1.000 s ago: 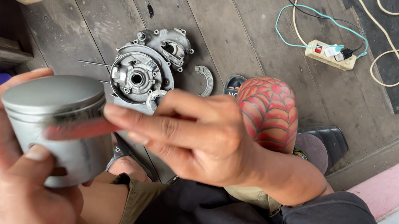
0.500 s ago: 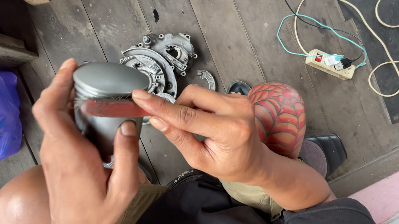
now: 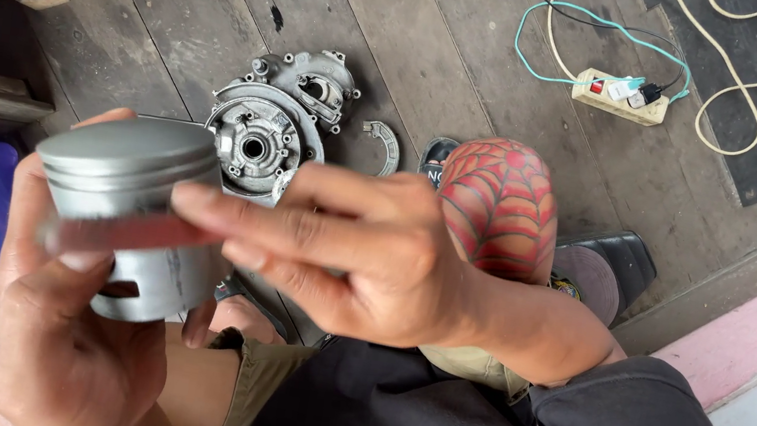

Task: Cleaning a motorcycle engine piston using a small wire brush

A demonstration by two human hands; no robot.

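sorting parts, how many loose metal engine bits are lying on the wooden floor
2: a round engine cover on the planks above the piston held in the left hand, and a small curved piece just right of the cover. Hands may hide others.

Informal home repair spot, not proper workshop: weathered plank floor, engine casing lying on boards, power strip with loose cables, sandal nearby.

Left hand low at left of view, palm toward camera, fingers curled up, thumb pressed forward, grip closed around what it holds. Right hand reaching across from right, forearm angled up from lap, fingers extended leftward and slightly blurred, tips meeting left hand's load. Bare knee below.
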